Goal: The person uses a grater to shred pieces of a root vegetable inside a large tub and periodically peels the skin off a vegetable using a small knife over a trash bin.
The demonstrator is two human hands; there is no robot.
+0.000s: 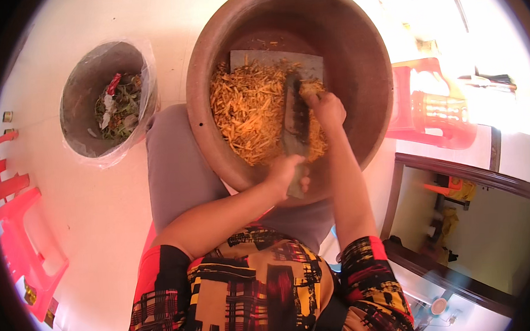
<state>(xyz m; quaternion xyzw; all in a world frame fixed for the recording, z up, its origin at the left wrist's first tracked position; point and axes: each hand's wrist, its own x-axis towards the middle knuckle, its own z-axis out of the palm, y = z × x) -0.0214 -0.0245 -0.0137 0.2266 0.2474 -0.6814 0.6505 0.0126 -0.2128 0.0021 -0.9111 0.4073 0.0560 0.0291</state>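
A big brown round tub (201, 109) stands between my knees, with a heap of orange-yellow vegetable shreds (247, 112) inside. A long dark grater (297, 119) slants down through the tub over the shreds, its lower end near the front rim. Wrapped around that lower end is my left hand (286, 175). My right hand (328, 109) is closed at the grater's upper right side, its fingers curled and slightly blurred. Orange shows by those fingertips, but whether it is a held piece or loose shreds is unclear. Behind the heap, a flat grey board (259, 56) is partly covered by shreds.
A lined waste bin (74, 124) holding green scraps stands left of the tub. Pink plastic stools (32, 249) are at the far left. To the right are a red plastic chair (430, 112) and a dark-framed glass panel (490, 231).
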